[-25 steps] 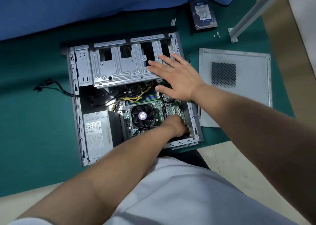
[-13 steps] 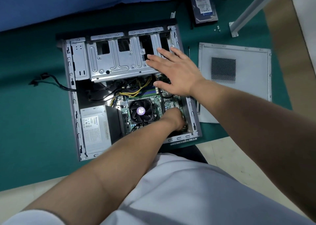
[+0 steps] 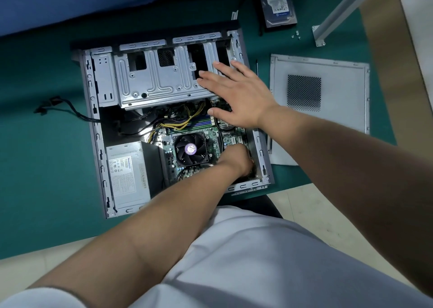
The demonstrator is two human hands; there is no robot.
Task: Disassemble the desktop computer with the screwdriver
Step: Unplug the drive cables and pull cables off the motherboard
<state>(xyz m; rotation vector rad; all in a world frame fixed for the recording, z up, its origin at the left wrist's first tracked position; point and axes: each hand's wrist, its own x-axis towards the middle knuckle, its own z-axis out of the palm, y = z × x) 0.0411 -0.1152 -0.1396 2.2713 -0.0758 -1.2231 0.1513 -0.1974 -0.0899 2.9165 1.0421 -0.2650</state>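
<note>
Head view, sole camera. Desktop computer [image 3: 168, 125] lies on its side on the green table [image 3: 46, 179], open side up, nearer the table's right end. Compared with a second ago the whole scene has slid down and left in my view, which I read as head motion. Both hands sit in the same places on the case as before. I judge the current step unfinished.

My right hand [image 3: 236, 94] lies flat and wide, fingers spread across the drive cage [image 3: 154, 78] and thumb over the motherboard [image 3: 210, 141], bracing the case. My left hand [image 3: 236, 160] reaches deep into the near right corner of the case, knuckles up. Its fingers are hidden, so I cannot tell whether it holds anything. A thin dark rod that may be the screwdriver [image 3: 256, 67] lies on the table between the case and the side panel [image 3: 328, 101], untouched.

Contents of the case: power supply [image 3: 127, 176] at near left, CPU fan [image 3: 191, 149] on the motherboard, yellow and black cables [image 3: 178, 118] bunched below the drive cage. Outside it: hard drive [image 3: 278, 3] at the far edge, small screws [image 3: 296, 35] just beside it, a loose black cable [image 3: 68, 108] on the left.
</note>
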